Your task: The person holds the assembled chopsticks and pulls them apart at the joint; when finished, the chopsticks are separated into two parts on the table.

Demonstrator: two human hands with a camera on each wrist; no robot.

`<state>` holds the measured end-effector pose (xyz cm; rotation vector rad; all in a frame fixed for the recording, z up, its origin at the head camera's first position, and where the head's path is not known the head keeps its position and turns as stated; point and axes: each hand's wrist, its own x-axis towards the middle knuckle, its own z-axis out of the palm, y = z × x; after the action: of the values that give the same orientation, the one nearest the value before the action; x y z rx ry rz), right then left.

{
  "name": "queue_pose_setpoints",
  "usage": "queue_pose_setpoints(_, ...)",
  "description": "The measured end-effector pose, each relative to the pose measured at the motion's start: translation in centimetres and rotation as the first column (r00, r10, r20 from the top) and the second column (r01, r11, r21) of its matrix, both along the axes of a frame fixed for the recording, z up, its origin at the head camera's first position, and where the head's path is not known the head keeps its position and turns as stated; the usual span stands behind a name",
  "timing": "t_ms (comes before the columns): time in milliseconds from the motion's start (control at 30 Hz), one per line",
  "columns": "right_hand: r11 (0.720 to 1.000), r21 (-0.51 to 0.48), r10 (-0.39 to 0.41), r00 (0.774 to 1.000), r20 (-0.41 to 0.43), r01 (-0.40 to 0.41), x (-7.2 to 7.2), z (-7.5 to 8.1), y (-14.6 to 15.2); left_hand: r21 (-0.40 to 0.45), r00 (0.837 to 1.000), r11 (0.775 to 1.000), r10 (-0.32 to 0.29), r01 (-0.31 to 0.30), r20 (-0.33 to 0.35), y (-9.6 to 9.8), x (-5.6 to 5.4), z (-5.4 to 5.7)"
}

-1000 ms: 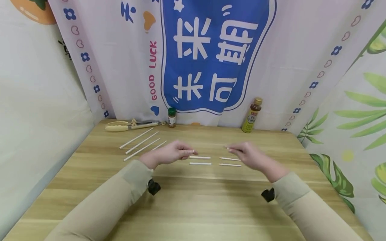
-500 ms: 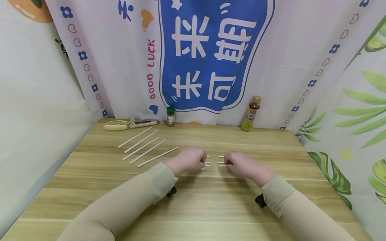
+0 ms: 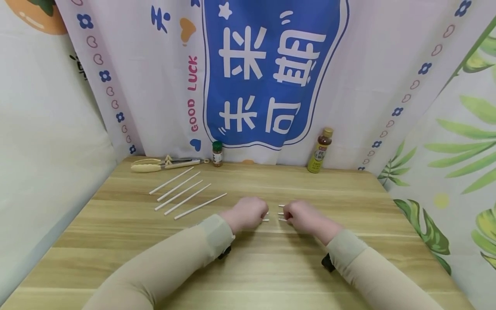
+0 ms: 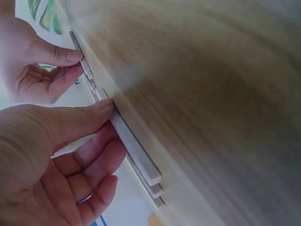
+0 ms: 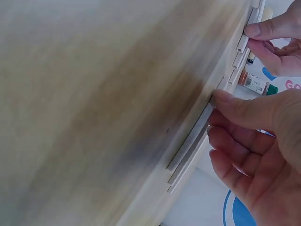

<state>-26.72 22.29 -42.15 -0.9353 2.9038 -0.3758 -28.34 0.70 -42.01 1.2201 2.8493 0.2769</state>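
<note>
My left hand (image 3: 248, 212) pinches a short white chopstick piece (image 4: 134, 146) low over the table, thumb on the near side and fingers behind. My right hand (image 3: 304, 215), facing it across a small gap, pinches a second short chopstick piece (image 5: 190, 139) at its inner end. Beyond each held piece lie two similar pieces, roughly parallel, mostly hidden by the hands in the head view; one end (image 3: 281, 206) shows beside the right fingers. Left of my left hand, several long white chopsticks (image 3: 199, 206) lie slanted in a row.
Tongs with cream tips (image 3: 146, 167) lie at the back left of the wooden table (image 3: 248, 267). Beside them stands a small green-capped spice jar (image 3: 217, 155). A yellow-labelled sauce bottle (image 3: 320, 150) stands at the back right, before a printed cloth (image 3: 170, 94).
Both hands have come down toward the table and nearer the front, each bringing a short chopstick piece in line with the others. The left hand has moved right, uncovering the nearest long chopstick.
</note>
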Motion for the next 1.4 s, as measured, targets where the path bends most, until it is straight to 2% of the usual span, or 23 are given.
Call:
queue_pose_setpoints(433, 1.000, 0.011, -0.009, 1.000, 0.014, 0.009, -0.2, -0.2, 0.3, 0.058, 0.998, 0.998, 0.030, -0.033, 0.047, -0.7, 0.3, 0.0)
queue_pose_setpoints(567, 1.000, 0.012, -0.012, 1.000, 0.025, 0.012, -0.1, 0.0, 0.4, 0.082, 0.997, 0.995, 0.060, -0.064, 0.049, -1.8, 0.4, 0.5)
queue_pose_setpoints(667, 1.000, 0.016, -0.014, 0.999, 0.031, 0.013, -0.1, 0.1, 0.4, 0.086, 0.992, 0.990, 0.108, -0.113, 0.064, -3.3, 0.5, 1.3)
queue_pose_setpoints(767, 1.000, 0.017, -0.011, 0.999, 0.034, 0.010, -0.1, 0.1, 0.5, 0.072, 0.977, 0.978, 0.190, -0.197, 0.100, -5.4, 0.2, 2.2)
queue_pose_setpoints(867, 1.000, 0.017, -0.006, 0.999, 0.038, 0.005, 0.0, 0.2, 0.5, 0.060, 0.943, 0.953, 0.285, -0.299, 0.174, -8.0, -0.1, 3.0)
queue_pose_setpoints(967, 1.000, 0.020, -0.007, 0.999, 0.042, 0.006, 0.0, 0.3, 0.5, 0.041, 0.911, 0.926, 0.360, -0.375, 0.200, -10.7, -0.4, 3.2)
queue_pose_setpoints(1033, 1.000, 0.025, -0.005, 0.999, 0.045, 0.004, 0.0, 0.3, 0.5, 0.038, 0.899, 0.915, 0.387, -0.402, 0.204, -12.2, -0.5, 3.0)
queue_pose_setpoints(1200, 0.999, 0.035, 0.007, 0.999, 0.038, -0.008, -0.1, 0.2, 0.6, -0.008, 0.899, 0.908, 0.416, -0.419, 0.136, -14.8, -0.3, 2.2)
queue_pose_setpoints(1400, 0.999, 0.028, 0.018, 0.999, 0.026, -0.019, -0.1, 0.1, 0.6, -0.047, 0.901, 0.904, 0.427, -0.425, 0.075, -15.9, -0.7, 1.2)
